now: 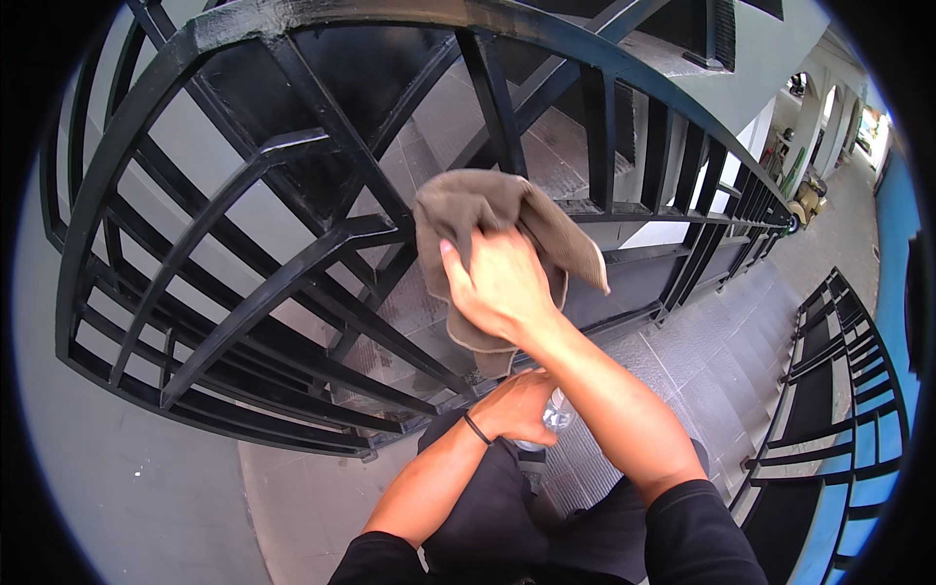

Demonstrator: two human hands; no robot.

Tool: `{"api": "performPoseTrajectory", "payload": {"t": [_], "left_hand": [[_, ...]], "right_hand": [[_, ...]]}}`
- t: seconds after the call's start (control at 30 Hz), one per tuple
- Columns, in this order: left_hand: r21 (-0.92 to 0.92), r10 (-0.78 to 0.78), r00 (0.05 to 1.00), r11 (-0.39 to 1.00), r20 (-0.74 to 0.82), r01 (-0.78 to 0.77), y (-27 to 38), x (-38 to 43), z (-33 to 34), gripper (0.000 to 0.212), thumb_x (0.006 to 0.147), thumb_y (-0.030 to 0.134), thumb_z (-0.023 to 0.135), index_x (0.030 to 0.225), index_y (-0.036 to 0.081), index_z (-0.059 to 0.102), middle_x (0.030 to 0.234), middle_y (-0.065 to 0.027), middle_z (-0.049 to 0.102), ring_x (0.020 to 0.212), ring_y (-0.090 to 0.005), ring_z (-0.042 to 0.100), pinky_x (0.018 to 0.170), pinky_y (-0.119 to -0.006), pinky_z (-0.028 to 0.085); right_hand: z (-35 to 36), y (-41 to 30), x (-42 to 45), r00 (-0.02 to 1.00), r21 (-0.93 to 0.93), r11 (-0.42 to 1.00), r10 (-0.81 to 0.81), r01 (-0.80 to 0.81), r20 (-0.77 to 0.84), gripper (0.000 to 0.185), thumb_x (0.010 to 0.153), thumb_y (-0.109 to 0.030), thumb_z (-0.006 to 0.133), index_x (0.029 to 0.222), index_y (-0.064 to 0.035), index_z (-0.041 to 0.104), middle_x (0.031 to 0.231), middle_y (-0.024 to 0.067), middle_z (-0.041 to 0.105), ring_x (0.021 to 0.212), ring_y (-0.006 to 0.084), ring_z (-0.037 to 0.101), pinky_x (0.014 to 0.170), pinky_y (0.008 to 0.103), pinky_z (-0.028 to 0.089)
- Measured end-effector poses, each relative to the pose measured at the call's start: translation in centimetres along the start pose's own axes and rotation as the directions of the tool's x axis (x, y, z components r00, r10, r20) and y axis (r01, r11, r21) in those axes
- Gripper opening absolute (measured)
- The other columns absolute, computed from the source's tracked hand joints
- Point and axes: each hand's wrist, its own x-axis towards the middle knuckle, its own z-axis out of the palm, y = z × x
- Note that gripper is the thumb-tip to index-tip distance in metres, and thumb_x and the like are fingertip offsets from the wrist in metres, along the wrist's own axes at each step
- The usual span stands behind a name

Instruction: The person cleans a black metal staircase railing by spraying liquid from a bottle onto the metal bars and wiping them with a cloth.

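My right hand is reached out in front of me, its back turned up, with a brown ribbed cloth bunched under and around the fingers. The cloth hangs down past the hand and hides the part of the black metal railing behind it; whether it touches the bars I cannot tell. Lower and nearer my body, my left hand is wrapped around a clear plastic bottle. Only part of the bottle shows beside the thumb. A thin dark band circles the left wrist.
Tiled steps descend to the right, bordered by a second black railing near a blue wall. More steps show through the bars ahead. A grey wall stands left. A parked scooter is in the far passage.
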Motion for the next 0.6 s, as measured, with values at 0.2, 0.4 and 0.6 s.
{"api": "performPoseTrajectory", "payload": {"t": [0.2, 0.4, 0.6], "left_hand": [[0.058, -0.053, 0.996, 0.997, 0.072, 0.049, 1.4, 0.8, -0.6, 0.075, 0.050, 0.022, 0.076, 0.117, -0.005, 0.058, 0.112, -0.0279, 0.063, 0.111, -0.0421, 0.058, 0.094, -0.045, 0.047], [0.035, -0.052, 0.996, 0.998, 0.068, 0.049, 1.8, 1.8, 0.3, 0.071, 0.050, 0.019, 0.074, 0.116, -0.003, 0.057, 0.110, -0.0244, 0.064, 0.106, -0.0406, 0.060, 0.091, -0.044, 0.048], [0.064, 0.034, 0.999, 0.997, -0.022, -0.033, 0.0, 0.8, 0.3, 0.074, 0.051, 0.021, 0.074, 0.119, 0.000, 0.055, 0.107, -0.0206, 0.064, 0.105, -0.0384, 0.059, 0.091, -0.045, 0.049]], "right_hand": [[-1.0, -2.0, -1.0, 0.960, 0.356, 0.931, -0.166, 0.077, 0.227, 0.048, 0.096, -0.036, 0.046, 0.112, 0.0081, 0.058, 0.104, 0.0327, 0.063, 0.100, 0.0476, 0.060, 0.095, 0.0528, 0.043], [-3.4, -8.0, 11.4, 0.977, 0.762, 0.619, -0.196, 0.191, -0.085, 0.044, 0.092, -0.035, 0.047, 0.099, 0.0072, 0.054, 0.090, 0.0232, 0.060, 0.090, 0.0318, 0.059, 0.086, 0.0397, 0.044], [-0.9, -5.5, 7.9, 0.978, 0.710, 0.680, -0.204, 0.180, -0.052, 0.059, 0.096, -0.042, 0.045, 0.125, 0.0084, 0.049, 0.126, 0.0357, 0.052, 0.121, 0.0498, 0.048, 0.104, 0.0489, 0.037]]}}
